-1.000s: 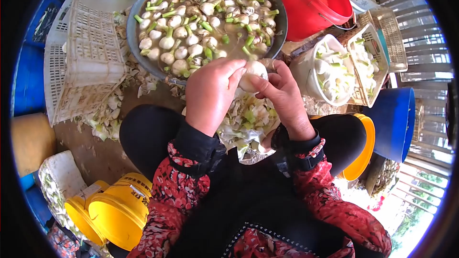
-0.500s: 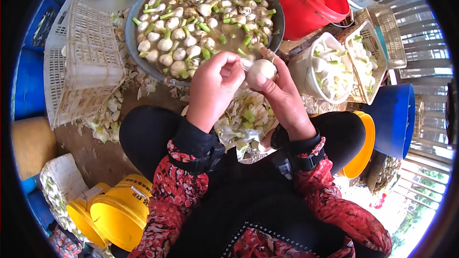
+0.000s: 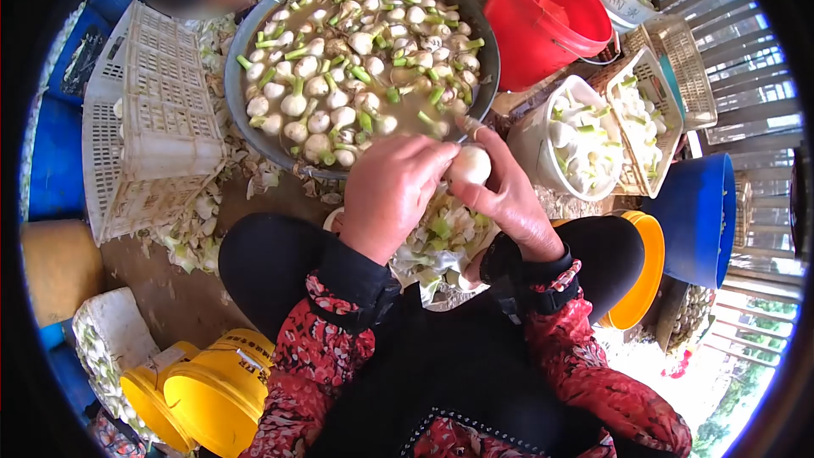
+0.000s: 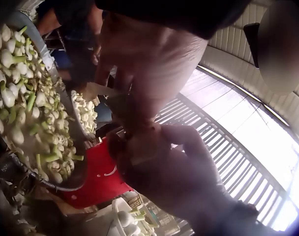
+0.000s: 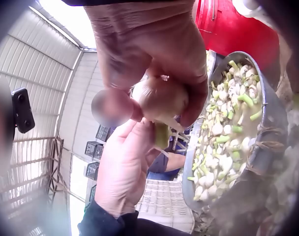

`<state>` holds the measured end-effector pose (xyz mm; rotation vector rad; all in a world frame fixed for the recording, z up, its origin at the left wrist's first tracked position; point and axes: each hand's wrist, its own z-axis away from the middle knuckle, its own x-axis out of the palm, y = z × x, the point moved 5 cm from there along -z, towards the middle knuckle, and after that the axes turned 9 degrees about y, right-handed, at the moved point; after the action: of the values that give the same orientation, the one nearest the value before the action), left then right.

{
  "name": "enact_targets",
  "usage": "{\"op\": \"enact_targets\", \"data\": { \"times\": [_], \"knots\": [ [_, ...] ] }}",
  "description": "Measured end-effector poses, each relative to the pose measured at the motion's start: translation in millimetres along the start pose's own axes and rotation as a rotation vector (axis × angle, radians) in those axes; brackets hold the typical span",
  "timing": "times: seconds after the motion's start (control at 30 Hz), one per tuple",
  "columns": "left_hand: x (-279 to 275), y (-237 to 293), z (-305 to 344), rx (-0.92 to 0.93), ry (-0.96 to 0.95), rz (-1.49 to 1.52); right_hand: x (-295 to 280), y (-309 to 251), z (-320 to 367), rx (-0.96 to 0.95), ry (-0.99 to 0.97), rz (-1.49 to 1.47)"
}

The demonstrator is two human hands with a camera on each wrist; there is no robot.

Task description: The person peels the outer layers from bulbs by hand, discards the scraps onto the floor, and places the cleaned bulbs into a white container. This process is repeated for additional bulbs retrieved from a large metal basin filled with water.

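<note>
Holding a round white garlic bulb [image 3: 471, 166] between curled fingers of the right hand [image 3: 512, 202], pinching near its short green stem [image 5: 162, 133] with the left hand [image 3: 394, 191]. Could slip from too loose a grip, dropping onto pale leafy peelings [image 3: 441, 246] below the fingers.

Red patterned sleeves [image 3: 315, 356] end in black cuffs [image 3: 363, 273]; the legwear [image 3: 263, 256] is black; pale dots [image 3: 436, 412] trim the black front [image 3: 424, 365].

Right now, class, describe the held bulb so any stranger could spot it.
Find the big round grey tub of bulbs. Just below it in the head view, the right hand grips one pale bulb. Unlike the bulbs in murky water, this one is held.
</note>
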<state>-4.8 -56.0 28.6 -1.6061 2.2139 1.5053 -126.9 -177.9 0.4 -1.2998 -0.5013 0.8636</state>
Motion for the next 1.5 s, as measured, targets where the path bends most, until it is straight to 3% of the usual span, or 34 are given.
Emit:
{"op": "enact_targets", "data": {
  "times": [0.07,0.17,0.2,0.27,0.3,0.37,0.43,0.5,0.57,0.63,0.7,0.8,0.83,0.93,1.03,1.1,1.17,1.3,1.33,1.4,1.5],
  "knots": [
    [1.5,2.1,2.1,-0.008,0.013,-0.118,-1.0,-0.4,-0.2,0.017,-0.009,0.032],
    [1.7,-1.6,3.1,-0.11,0.005,-0.048,1.5,-3.7,2.2,0.044,-0.118,0.089],
    [2.4,-3.4,3.9,-0.113,0.0,-0.047,1.7,-8.8,2.6,-0.064,-0.155,0.19],
    [3.5,-15.0,8.6,-0.266,0.062,0.234,1.6,-11.9,3.2,-0.325,-0.149,0.322],
    [7.4,-22.4,11.2,-0.377,0.039,0.368,6.7,-15.4,6.1,-0.319,-0.146,0.323],
    [6.2,-24.2,10.2,-0.36,0.082,0.346,13.7,-28.2,5.9,-0.206,-0.055,-0.139],
    [6.4,-25.5,11.0,-0.342,0.13,0.31,10.5,-10.6,-0.3,-0.179,0.021,-0.142],
    [8.1,-25.9,12.6,-0.324,0.171,0.278,6.9,5.1,-3.2,-0.009,0.119,-0.161],
    [11.8,-31.7,17.4,-0.447,0.177,0.407,10.5,5.2,-0.1,-0.019,0.141,-0.11],
    [11.5,-33.6,16.7,-0.532,0.151,0.487,13.8,-3.8,0.9,-0.24,0.155,-0.325],
    [12.0,-39.2,16.5,-0.673,0.24,0.661,13.8,-5.6,3.6,-0.241,0.136,-0.393],
    [13.0,-39.4,16.8,-0.734,0.292,0.788,16.6,1.4,-1.5,-0.179,0.133,-0.598],
    [12.4,-39.3,18.0,-0.767,0.324,0.828,16.4,1.1,-3.0,-0.179,0.136,-0.598],
    [11.5,-41.0,19.3,-0.718,0.304,0.772,14.2,10.7,-9.7,-0.104,0.233,-0.155],
    [10.4,-39.5,18.4,-0.739,0.314,0.759,12.8,5.7,-8.3,-0.121,0.259,-0.129],
    [9.6,-40.5,17.4,-0.763,0.335,0.823,12.2,1.6,-3.4,-0.082,0.224,-0.211],
    [10.7,-43.7,18.3,-0.797,0.344,0.901,17.1,5.6,-1.0,-0.006,0.152,-0.563],
    [6.2,-51.1,18.8,-0.855,0.33,1.114,22.1,11.6,2.5,-0.07,-0.051,-0.866],
    [4.2,-50.6,17.1,-0.85,0.361,1.184,19.7,12.1,2.3,-0.027,-0.019,-0.804],
    [2.0,-54.8,16.8,-0.865,0.415,1.276,18.4,18.4,0.1,0.059,0.003,-1.001],
    [-8.6,-62.2,18.0,-0.852,0.522,1.144,3.6,30.3,-5.7,0.144,-0.024,-1.194]
  ]
}}
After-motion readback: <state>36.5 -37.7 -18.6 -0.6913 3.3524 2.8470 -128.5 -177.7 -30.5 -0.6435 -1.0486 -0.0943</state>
